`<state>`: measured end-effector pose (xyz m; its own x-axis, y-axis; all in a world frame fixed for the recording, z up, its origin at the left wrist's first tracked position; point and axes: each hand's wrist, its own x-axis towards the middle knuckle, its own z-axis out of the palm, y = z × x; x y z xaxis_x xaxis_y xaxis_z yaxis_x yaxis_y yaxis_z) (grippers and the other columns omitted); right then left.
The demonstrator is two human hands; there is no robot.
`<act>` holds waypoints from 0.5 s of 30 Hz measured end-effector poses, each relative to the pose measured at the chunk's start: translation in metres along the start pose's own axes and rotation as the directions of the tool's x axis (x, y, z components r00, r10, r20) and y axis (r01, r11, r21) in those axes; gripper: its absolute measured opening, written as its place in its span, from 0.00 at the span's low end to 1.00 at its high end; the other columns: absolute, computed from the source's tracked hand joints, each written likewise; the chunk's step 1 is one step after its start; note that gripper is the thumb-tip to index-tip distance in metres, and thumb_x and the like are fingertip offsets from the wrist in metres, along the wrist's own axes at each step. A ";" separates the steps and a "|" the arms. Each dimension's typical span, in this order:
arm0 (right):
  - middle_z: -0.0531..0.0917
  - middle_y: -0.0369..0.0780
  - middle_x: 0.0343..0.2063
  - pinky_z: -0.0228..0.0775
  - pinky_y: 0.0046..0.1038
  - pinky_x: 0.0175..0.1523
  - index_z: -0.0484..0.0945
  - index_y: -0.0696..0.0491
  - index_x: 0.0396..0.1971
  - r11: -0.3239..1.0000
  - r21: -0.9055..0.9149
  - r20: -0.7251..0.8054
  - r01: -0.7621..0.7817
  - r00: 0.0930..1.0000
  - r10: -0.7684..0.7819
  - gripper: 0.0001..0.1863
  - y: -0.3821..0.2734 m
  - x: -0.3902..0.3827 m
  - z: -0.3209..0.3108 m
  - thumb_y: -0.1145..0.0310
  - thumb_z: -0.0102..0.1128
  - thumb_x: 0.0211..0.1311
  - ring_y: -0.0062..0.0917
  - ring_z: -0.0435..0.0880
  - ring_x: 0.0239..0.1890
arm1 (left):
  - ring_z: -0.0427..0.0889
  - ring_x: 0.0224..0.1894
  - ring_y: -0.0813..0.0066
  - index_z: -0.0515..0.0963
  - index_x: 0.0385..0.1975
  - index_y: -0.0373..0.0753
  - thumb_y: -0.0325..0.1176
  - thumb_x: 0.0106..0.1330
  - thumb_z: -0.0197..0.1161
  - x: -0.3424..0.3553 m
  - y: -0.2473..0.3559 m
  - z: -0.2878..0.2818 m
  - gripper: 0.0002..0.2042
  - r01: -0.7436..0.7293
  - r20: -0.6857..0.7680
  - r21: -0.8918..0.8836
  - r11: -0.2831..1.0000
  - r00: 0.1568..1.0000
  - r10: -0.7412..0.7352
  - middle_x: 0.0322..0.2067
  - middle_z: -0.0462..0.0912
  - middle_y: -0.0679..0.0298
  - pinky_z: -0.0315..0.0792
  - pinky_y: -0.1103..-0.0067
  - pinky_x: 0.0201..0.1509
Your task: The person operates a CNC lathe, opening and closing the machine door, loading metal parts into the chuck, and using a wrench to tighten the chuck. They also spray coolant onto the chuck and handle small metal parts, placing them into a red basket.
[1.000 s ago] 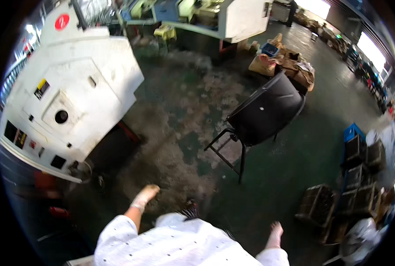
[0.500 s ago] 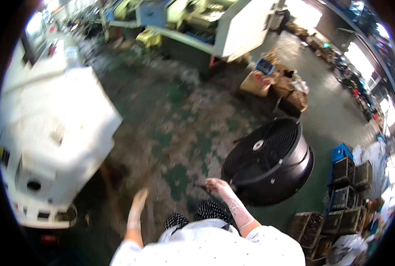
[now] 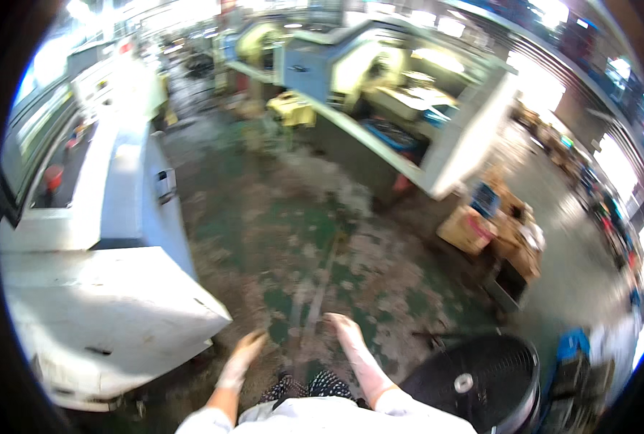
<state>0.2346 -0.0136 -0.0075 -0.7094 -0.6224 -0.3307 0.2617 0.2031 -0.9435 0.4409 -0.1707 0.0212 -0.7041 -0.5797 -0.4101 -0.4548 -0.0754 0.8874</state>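
My left hand (image 3: 248, 346) reaches out low over the floor, near the corner of the white machine on the left. Its fingers look loosely stretched, and I see nothing in them. My right hand (image 3: 344, 329) hangs ahead of my body at the centre, left of a large black drum fan (image 3: 474, 383). Motion smears its fingers, so I cannot make out whether they are closed. Pale coverings show on both hands and forearms. Neither hand touches a machine or the fan.
A white and blue machine (image 3: 130, 304) stands close on my left. Ahead is another machine (image 3: 466, 137) with an open work bay, and a yellow-topped stool (image 3: 292, 112) beside it. Sacks and cartons (image 3: 474, 228) sit ahead right; crates (image 3: 582, 383) stand beyond the fan. The green floor (image 3: 264, 210) is stained.
My view has swung up and forward. The fan and crates now sit lower, the machines nearer. My right hand has moved away from the fan's side, closer to my left hand.
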 end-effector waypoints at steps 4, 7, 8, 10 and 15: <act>0.73 0.45 0.41 0.61 0.28 0.48 0.69 0.60 0.41 0.932 0.338 -0.228 -0.131 0.949 0.217 0.19 0.020 0.035 -0.059 0.64 0.50 0.51 0.32 0.71 0.45 | 0.67 0.50 0.69 0.66 0.46 0.38 0.44 0.58 0.47 0.129 0.099 0.051 0.20 -0.311 0.213 0.100 0.945 0.935 0.285 0.47 0.69 0.59 0.60 0.79 0.51; 0.73 0.43 0.42 0.61 0.27 0.46 0.70 0.58 0.40 0.901 0.400 -0.488 -0.169 0.793 0.365 0.18 0.046 0.070 -0.130 0.63 0.47 0.51 0.29 0.72 0.43 | 0.64 0.52 0.67 0.65 0.47 0.39 0.42 0.59 0.46 0.209 0.132 0.077 0.19 -0.510 0.247 0.201 0.836 0.852 0.461 0.48 0.67 0.60 0.58 0.78 0.54; 0.73 0.42 0.41 0.62 0.26 0.45 0.70 0.58 0.40 0.898 0.399 -0.544 -0.185 0.741 0.394 0.18 0.045 0.082 -0.153 0.62 0.45 0.52 0.28 0.72 0.42 | 0.64 0.52 0.67 0.65 0.47 0.39 0.43 0.59 0.46 0.228 0.142 0.082 0.19 -0.480 0.221 0.234 0.846 0.873 0.434 0.48 0.67 0.60 0.57 0.77 0.54; 0.75 0.39 0.36 0.62 0.27 0.43 0.71 0.55 0.38 0.902 0.379 -0.653 -0.204 0.632 0.418 0.18 0.052 0.113 -0.186 0.59 0.43 0.53 0.26 0.73 0.37 | 0.63 0.52 0.65 0.65 0.47 0.41 0.43 0.58 0.46 0.272 0.152 0.078 0.19 -0.452 0.183 0.291 0.843 0.891 0.415 0.48 0.66 0.59 0.57 0.75 0.54; 0.76 0.33 0.27 0.61 0.25 0.33 0.74 0.52 0.32 0.929 0.341 -0.607 -0.147 0.720 0.337 0.16 0.013 0.276 -0.217 0.56 0.43 0.54 0.21 0.72 0.27 | 0.66 0.50 0.64 0.69 0.44 0.40 0.45 0.54 0.47 0.363 0.130 0.015 0.21 -0.001 -0.095 0.426 0.905 0.994 0.046 0.45 0.69 0.57 0.59 0.74 0.53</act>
<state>-0.0994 -0.0186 -0.1147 -0.8197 0.0786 -0.5673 0.5704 0.0223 -0.8211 0.1181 -0.3783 -0.0153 -0.6690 -0.6573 -0.3469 -0.6431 0.2780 0.7136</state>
